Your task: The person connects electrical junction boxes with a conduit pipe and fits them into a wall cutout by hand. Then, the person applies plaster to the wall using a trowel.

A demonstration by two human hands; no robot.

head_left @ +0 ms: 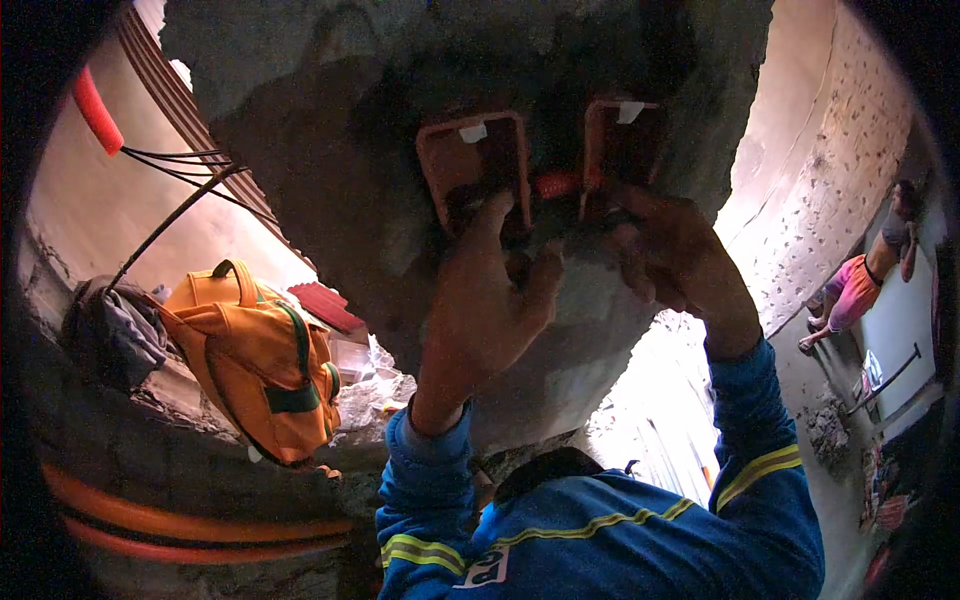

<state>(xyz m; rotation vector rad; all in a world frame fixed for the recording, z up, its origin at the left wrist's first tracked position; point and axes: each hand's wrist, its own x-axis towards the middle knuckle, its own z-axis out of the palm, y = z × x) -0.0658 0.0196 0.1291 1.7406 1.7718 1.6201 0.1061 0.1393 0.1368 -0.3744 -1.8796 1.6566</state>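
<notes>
Two upright reddish-brown electrical boxes, a left one (427, 165) and a right one (594, 150), sit side by side in a dark concrete surface. Each has a small white scrap at its top edge. A short red corrugated conduit (557, 184) runs between them. My left hand (485, 300) is raised at the lower end of the left box, thumb and finger spread apart, one fingertip against the box's lower edge. Beside the lower end of the right box, the fingers of my right hand (675, 245) are curled together. Shadow hides whatever may be between them.
An orange backpack (255, 350) stands at the left beside a dark grey cloth (118, 335). Black cables (185, 210) and a red pipe (95, 110) hang above it. Orange hoses (200, 518) lie lower left. Another person (870, 270) is at the far right, near rubble (828, 428).
</notes>
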